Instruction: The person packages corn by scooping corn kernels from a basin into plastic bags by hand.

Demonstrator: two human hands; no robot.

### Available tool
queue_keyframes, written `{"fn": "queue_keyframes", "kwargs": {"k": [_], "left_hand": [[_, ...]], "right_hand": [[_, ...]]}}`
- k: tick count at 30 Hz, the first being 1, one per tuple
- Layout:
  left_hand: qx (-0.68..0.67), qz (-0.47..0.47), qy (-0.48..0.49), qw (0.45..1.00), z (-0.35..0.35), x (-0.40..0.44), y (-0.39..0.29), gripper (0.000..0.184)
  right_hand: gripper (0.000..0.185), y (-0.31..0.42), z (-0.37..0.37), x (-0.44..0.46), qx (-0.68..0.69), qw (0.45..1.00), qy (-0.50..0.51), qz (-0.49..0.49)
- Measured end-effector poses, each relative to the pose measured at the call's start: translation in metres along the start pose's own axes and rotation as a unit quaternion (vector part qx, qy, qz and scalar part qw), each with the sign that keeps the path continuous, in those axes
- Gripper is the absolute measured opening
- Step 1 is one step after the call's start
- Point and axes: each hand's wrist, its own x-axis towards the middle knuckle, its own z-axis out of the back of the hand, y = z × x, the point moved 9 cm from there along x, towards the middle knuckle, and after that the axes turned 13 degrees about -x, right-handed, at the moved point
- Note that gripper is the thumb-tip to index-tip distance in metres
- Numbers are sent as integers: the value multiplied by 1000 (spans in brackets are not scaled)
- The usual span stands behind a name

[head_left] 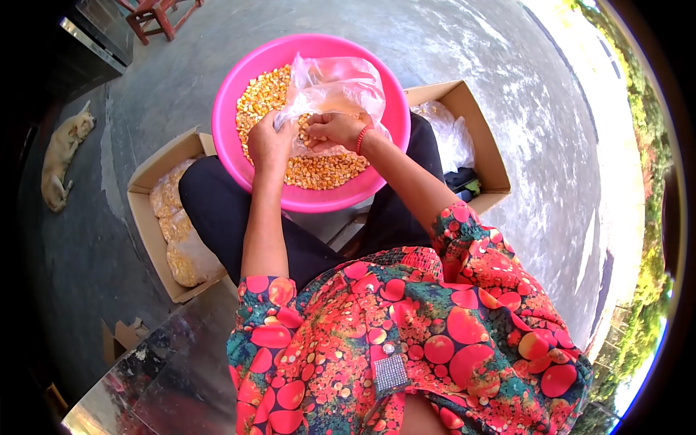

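Observation:
A pink plastic basin (pixel 225 138) rests on my lap, with loose yellow-orange corn kernels (pixel 326 172) inside. Over the kernels lies a clear plastic bag (pixel 337 72), its upper part spread toward the basin's far side. My left hand (pixel 270 141) is closed on the bag's edge, left of the basin's middle. My right hand (pixel 337 130), with a red bracelet at the wrist, is over the bag, close to the left. Its fingers are curled together, and whatever they hold is hidden. Some kernels show between the two hands.
On the left, a cardboard box (pixel 142 190) holds several bags of corn (pixel 174 226). Another cardboard box (pixel 482 138) on the right contains clear plastic bags (pixel 446 134) and dark items. A dog (pixel 64 156) lies on the concrete floor; a red wooden stool (pixel 156 16) stands beyond.

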Motion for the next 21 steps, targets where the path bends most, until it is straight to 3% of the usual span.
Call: {"fn": "queue_keyframes", "kwargs": {"k": [1, 3, 4, 5, 6, 7, 9, 10, 11, 13, 17, 19, 21], "left_hand": [[0, -1, 0, 1000, -1, 1, 1, 20], [4, -4, -10, 1000, 2, 1, 2, 21], [5, -3, -10, 1000, 3, 0, 4, 21], [6, 2, -7, 1000, 3, 0, 0, 21], [6, 6, -3, 1000, 3, 0, -2, 21], [5, 8, -4, 1000, 3, -1, -1, 21], [-1, -2, 0, 1000, 1, -1, -3, 21], [-2, -3, 1, 1000, -1, 0, -3, 21], [-2, -4, 2, 1000, -2, 0, -1, 21], [-1, -6, 2, 1000, -2, 0, 1, 22], [-36, -36, -18, 999, 3, 1, -2, 22], [-53, -36, -20, 998, 3, 1, -3, 22], [-73, -32, -27, 996, 3, 1, -3, 21]], "right_hand": [[18, 3, 7, 5, 61, 997, -50, 17], [26, -3, 6, 15, 14, 999, -38, 25], [27, 13, 14, 12, -227, 959, -116, 125], [27, 32, 11, 3, -452, 846, -184, 215], [27, 37, 4, -9, -450, 877, -116, 121], [27, 46, -3, -22, -451, 877, -115, 120], [25, 19, -43, -38, -310, 942, 133, 6], [24, 12, -55, -30, -444, 874, 135, 143], [23, 13, -61, -35, -534, 820, 109, 172], [22, -2, -62, -32, -580, 778, -6, 241], [22, -9, -63, -35, -602, 779, -61, 161], [22, -21, -72, -29, -624, 774, 48, 100], [23, -24, -67, -27, -619, 777, 59, 100]]}}
